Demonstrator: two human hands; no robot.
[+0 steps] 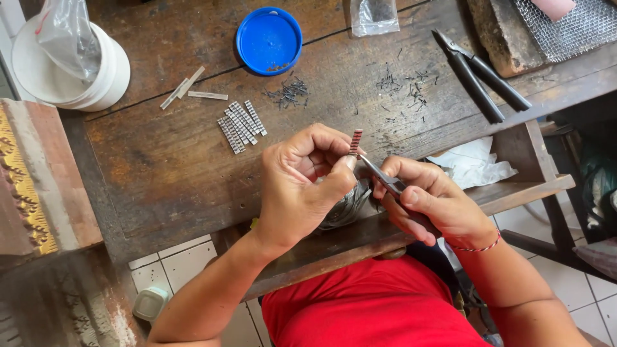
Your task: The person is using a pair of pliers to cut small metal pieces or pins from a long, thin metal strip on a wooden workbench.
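Wooden workbench (160,167) over tiled floor (180,257); left hand (302,186) fingers pinch a ridged strip (355,141), right hand (437,205) fingers grip pliers (382,177).

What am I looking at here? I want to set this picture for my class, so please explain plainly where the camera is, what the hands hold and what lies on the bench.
There is no machine. A camera worn on the person's head looks down at their own two bare hands over a worn wooden workbench. The left hand pinches a small ridged strip upright between its fingers. The right hand holds small pliers, whose tip meets the strip's lower end. On the bench lie a cluster of similar ridged strips, a few plain flat strips, a blue lid, dark wire offcuts, large black-handled pliers, a white tub and a wire mesh.
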